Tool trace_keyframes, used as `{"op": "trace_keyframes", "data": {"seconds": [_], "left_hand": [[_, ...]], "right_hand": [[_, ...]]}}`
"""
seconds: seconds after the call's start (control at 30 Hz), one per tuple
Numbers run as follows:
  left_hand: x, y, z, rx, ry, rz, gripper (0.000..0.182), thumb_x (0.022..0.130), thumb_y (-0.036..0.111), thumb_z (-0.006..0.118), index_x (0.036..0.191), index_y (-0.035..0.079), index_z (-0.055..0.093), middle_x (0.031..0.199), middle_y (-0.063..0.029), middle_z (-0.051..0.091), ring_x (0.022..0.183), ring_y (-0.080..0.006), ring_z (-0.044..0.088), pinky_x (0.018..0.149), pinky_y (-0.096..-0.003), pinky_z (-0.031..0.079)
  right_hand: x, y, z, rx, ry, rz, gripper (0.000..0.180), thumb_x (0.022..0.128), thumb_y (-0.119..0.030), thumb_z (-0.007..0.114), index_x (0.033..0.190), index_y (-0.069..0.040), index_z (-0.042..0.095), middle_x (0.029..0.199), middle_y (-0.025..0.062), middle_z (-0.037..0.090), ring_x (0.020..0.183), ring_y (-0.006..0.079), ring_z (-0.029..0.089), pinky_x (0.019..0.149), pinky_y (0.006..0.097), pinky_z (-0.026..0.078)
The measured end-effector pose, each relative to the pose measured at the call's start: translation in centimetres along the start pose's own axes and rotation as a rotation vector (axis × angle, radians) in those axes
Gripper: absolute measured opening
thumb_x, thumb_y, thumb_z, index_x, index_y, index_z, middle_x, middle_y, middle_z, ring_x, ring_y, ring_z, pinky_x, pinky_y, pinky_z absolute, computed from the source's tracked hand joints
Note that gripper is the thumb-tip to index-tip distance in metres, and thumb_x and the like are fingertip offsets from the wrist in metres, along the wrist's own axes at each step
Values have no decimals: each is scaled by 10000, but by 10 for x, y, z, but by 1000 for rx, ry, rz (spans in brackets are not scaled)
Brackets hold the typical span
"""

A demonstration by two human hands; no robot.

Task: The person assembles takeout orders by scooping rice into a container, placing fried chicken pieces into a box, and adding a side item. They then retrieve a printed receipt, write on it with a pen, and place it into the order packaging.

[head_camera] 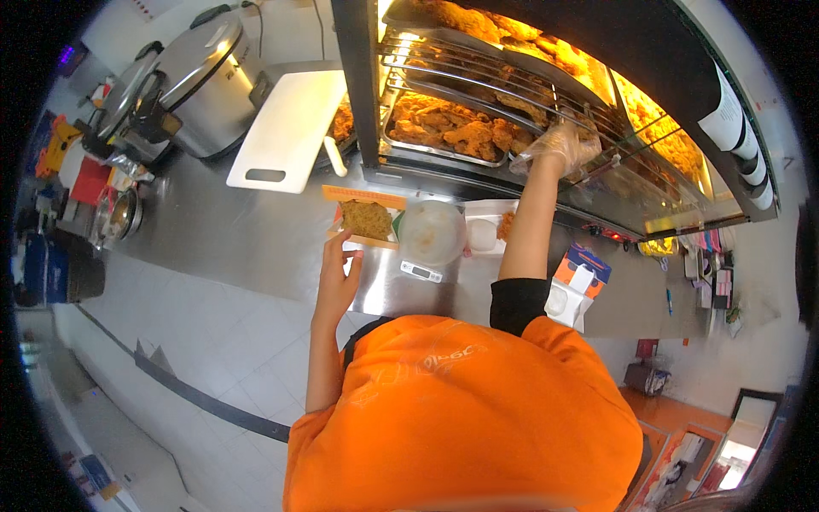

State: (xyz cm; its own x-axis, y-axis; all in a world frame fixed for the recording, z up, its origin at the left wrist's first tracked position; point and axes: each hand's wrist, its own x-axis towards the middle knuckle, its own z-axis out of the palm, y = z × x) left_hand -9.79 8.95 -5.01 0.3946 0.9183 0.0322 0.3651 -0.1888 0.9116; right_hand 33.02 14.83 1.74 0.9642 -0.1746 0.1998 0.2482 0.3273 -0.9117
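Observation:
My right hand (566,144), in a clear plastic glove, reaches into the lit display warmer (365,96) at the lower shelf; its fingers are partly hidden by the wire rack (461,73) and glare. Beside it lies a metal tray of fried chicken (457,128). My bare left hand (342,262) rests by the near edge of an open paper box holding a breaded piece (366,219), fingers slightly bent and holding nothing. Right of that box, a round translucent bowl (432,232) stands on a digital kitchen scale (421,271). Another open box (492,205) holds rice and some fried chicken.
A white cutting board (291,128) and a white-handled utensil (334,156) lie left of the warmer. Large steel cookers (208,89) stand at the upper left, metal bowls (121,214) below them. An orange and blue carton with rice (579,281) is right of my right arm.

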Motion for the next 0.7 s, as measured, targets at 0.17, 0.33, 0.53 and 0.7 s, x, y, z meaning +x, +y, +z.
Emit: {"op": "trace_keyframes", "data": {"seconds": [0.17,0.33,0.53,0.7], "left_hand": [[-4,-5,-10,66,21,-22,417,942,161,537,1324,34,430,1236,-146,478,956,-225,608,850,-348,468],[-8,-15,-23,150,59,-38,388,932,165,556,1286,30,467,1202,-158,501,929,-249,618,849,-347,473],[5,-57,-51,138,86,-78,360,926,182,572,1239,16,511,1182,-166,526,952,-259,608,834,-341,481],[22,-98,-106,110,-9,-186,354,926,200,580,1227,20,537,1178,-157,552,1015,-253,586,844,-342,484]], "right_hand": [[-2,-6,6,770,58,335,292,846,-56,581,1128,-28,508,1110,97,597,871,212,598,729,386,532],[-8,-10,7,696,186,326,252,847,-105,590,1083,-77,505,1076,85,591,858,211,580,667,386,496],[-15,-28,16,503,253,344,208,849,-163,600,1030,-136,501,1034,70,585,844,211,558,593,387,452],[-24,-53,23,364,343,515,177,850,-211,609,985,-185,499,1000,57,579,831,211,540,531,387,416]]}}
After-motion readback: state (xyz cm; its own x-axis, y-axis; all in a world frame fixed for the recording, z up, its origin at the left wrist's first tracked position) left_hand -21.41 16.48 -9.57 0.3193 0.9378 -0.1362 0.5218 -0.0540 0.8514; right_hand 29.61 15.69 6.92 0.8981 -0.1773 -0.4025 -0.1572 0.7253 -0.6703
